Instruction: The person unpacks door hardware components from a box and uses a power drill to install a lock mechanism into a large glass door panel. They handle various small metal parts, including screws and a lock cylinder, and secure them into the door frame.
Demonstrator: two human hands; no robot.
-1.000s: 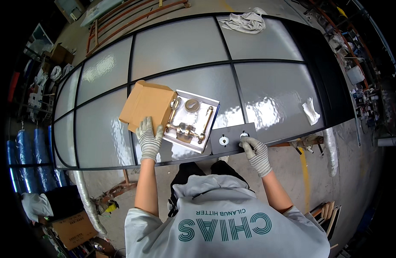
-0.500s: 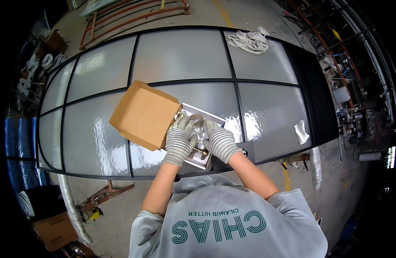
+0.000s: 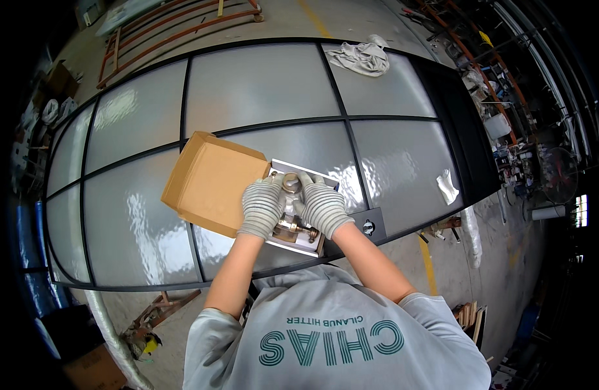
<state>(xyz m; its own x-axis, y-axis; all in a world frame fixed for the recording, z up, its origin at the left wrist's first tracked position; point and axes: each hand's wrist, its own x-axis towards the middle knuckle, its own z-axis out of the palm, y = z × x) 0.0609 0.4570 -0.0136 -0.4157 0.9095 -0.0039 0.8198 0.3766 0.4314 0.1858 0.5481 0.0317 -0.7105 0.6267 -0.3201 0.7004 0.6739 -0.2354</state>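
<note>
An open cardboard box (image 3: 225, 182) lies on a glazed panel, its brown lid folded out to the left. In its white-edged tray sits shiny metal hardware (image 3: 290, 225), including a piece with a knob-like end at the near side. A round ring-shaped metal fitting (image 3: 291, 182) shows between my hands. My left hand (image 3: 262, 203), in a striped grey-white glove, curls over the tray's left side with its fingers at the fitting. Gloved the same way, my right hand (image 3: 322, 205) closes in on the fitting from the right. Both sets of fingertips are partly hidden.
Beneath the box is a large black-framed panel (image 3: 264, 81) with frosted panes. A crumpled cloth (image 3: 361, 58) lies at its far side, a white glove-like cloth (image 3: 447, 187) at the right. A dark plate (image 3: 366, 225) sits near its front edge. An orange rack (image 3: 176, 39) stands beyond.
My right hand has moved inward to the round fitting, and more of the metal hardware at the tray's near side now shows. The whole view has shifted slightly.
</note>
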